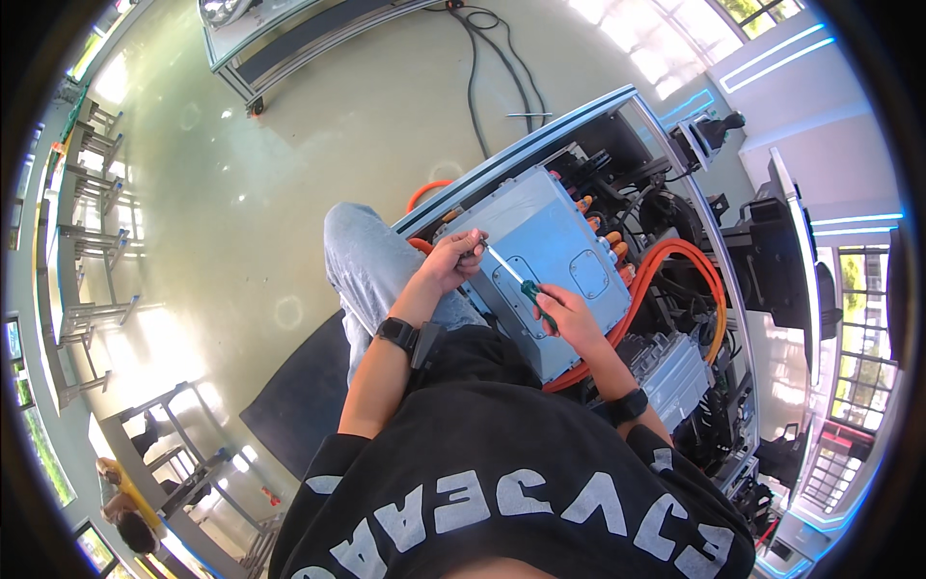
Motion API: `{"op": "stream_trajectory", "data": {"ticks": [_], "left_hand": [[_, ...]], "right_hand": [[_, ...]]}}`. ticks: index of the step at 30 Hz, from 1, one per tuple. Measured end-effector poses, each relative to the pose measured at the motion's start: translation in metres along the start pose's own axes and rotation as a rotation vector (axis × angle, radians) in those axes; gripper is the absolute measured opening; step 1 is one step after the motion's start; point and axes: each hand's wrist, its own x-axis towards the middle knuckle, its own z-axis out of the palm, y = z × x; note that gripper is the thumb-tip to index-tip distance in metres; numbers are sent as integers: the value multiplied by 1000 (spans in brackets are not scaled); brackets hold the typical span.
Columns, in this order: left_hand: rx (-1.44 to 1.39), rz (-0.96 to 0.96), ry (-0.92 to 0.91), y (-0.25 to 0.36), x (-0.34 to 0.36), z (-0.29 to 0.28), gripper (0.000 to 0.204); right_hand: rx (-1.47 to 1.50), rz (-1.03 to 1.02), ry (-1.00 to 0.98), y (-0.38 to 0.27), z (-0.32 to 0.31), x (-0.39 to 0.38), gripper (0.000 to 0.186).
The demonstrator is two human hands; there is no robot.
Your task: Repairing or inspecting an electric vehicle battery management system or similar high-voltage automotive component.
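My right hand (564, 314) grips the green handle of a screwdriver (511, 267), whose long silver shaft points up-left toward my left hand (455, 259). My left fingers are pinched at the shaft's tip around a small dark piece too small to name. Both hands are over a large silver metal housing (571, 246) with bolted plates. Orange connectors (617, 249) line its right side, and thick orange cables (685, 253) loop beside it.
An aluminium frame (550, 133) surrounds the housing, with a finned silver unit (661, 381) lower right. My denim-clad leg (367, 261) is at its left. A wheeled bench (260, 68) stands beyond, near black floor cables (482, 87). A person (130, 511) is at lower left.
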Motion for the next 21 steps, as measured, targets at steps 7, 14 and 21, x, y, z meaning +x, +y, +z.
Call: {"op": "stream_trajectory", "data": {"ticks": [7, 14, 21], "left_hand": [[8, -1, 1, 2, 1, 2, 29], [-47, 12, 43, 3, 3, -5, 24], [13, -6, 31, 6, 3, -3, 20]], "right_hand": [[3, -11, 31, 4, -1, 5, 29], [-820, -680, 401, 18, 21, 15, 28], [53, -48, 125, 7, 17, 13, 30]]}}
